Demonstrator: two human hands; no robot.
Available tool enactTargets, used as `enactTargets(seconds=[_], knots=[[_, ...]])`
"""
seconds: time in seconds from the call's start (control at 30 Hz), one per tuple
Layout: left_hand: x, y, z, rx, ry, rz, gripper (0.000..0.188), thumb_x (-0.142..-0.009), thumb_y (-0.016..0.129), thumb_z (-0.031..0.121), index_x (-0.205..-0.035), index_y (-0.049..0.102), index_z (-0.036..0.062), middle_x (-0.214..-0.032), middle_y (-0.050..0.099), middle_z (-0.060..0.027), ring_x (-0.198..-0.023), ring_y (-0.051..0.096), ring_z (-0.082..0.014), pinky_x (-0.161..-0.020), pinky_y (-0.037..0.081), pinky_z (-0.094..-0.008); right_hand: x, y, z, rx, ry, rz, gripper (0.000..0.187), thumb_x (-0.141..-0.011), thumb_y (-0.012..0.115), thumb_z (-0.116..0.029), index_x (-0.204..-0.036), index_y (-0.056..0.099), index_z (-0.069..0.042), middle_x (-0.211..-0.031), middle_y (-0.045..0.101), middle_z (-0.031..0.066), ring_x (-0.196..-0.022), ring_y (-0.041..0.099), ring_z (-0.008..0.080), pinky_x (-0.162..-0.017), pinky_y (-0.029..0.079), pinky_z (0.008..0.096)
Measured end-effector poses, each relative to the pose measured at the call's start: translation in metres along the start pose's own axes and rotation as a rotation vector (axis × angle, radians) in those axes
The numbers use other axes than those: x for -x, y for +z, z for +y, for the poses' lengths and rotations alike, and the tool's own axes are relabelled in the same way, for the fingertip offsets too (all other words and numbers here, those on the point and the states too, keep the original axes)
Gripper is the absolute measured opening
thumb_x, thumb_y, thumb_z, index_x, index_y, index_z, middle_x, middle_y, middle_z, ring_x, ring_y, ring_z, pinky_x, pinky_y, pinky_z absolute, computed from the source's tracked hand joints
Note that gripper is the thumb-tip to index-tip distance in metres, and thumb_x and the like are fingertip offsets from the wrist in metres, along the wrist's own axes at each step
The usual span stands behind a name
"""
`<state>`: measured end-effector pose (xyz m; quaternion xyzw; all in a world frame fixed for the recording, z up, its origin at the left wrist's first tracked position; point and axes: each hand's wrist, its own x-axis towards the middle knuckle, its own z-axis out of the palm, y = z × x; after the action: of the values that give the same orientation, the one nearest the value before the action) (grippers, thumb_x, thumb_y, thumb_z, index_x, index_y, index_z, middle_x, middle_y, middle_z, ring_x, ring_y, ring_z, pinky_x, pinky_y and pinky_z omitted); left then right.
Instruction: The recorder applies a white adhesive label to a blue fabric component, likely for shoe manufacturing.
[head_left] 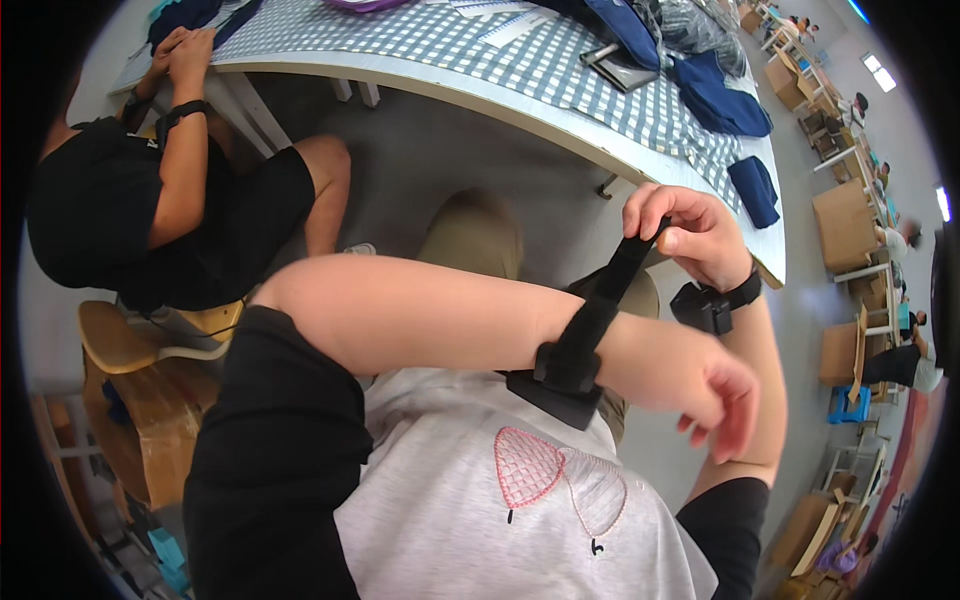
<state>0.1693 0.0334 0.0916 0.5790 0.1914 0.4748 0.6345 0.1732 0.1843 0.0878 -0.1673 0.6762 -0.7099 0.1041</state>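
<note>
My left forearm lies across my body, palm side hidden. My left hand hangs loosely at the right, slightly blurred, its fingers half curled and apart with nothing in them. Around the left wrist runs a black strap with a dark device on it, partly under the forearm. My right hand pinches the strap's loose end between thumb and fingers, pulling it up and away from the wrist. A black box-shaped device sits on a band around my right wrist.
Ahead stands a table with a checked cloth, holding dark blue fabric, a folded blue piece and a dark flat frame. A seated person in black is at the left beside a wooden chair. Cardboard boxes stand far right.
</note>
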Motion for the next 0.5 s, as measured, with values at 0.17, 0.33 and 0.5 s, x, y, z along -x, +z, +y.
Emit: enactTargets(seconds=[0.17,0.33,0.5], knots=[[0.0,0.004,-0.022,-0.298,-0.26,-0.099,0.024,-0.086,0.04,0.01,-0.099,0.059,0.0038,-0.093,0.063,-0.0058,-0.089,0.059,-0.0179,-0.079,0.045,-0.0314,-0.008,0.019,-0.048,0.343,0.187,-0.087,0.009,-0.076,0.069,-0.006,-0.078,0.061,-0.002,-0.096,0.06,0.0098,-0.09,0.056,0.0187,-0.081,0.044,0.0289],[0.001,-0.015,-0.035,-0.627,-0.322,-0.143,0.025,-0.087,0.039,0.011,-0.1,0.059,0.0029,-0.094,0.064,-0.0095,-0.092,0.06,-0.0232,-0.081,0.045,-0.0348,-0.009,0.038,-0.068,0.964,-0.107,-0.131,0.015,-0.068,0.065,0.007,-0.079,0.064,-0.004,-0.099,0.061,0.0065,-0.091,0.06,0.0201,-0.076,0.049,0.0294],[0.008,-0.032,-0.019,-0.858,-0.387,0.13,0.025,-0.09,0.04,0.015,-0.101,0.059,0.0037,-0.096,0.064,-0.0104,-0.092,0.06,-0.0241,-0.083,0.044,-0.0371,0.005,0.059,-0.071,1.037,-0.047,0.216,0.033,-0.065,0.063,0.012,-0.093,0.064,-0.004,-0.096,0.061,0.0056,-0.086,0.061,0.0187,-0.07,0.047,0.0248]])
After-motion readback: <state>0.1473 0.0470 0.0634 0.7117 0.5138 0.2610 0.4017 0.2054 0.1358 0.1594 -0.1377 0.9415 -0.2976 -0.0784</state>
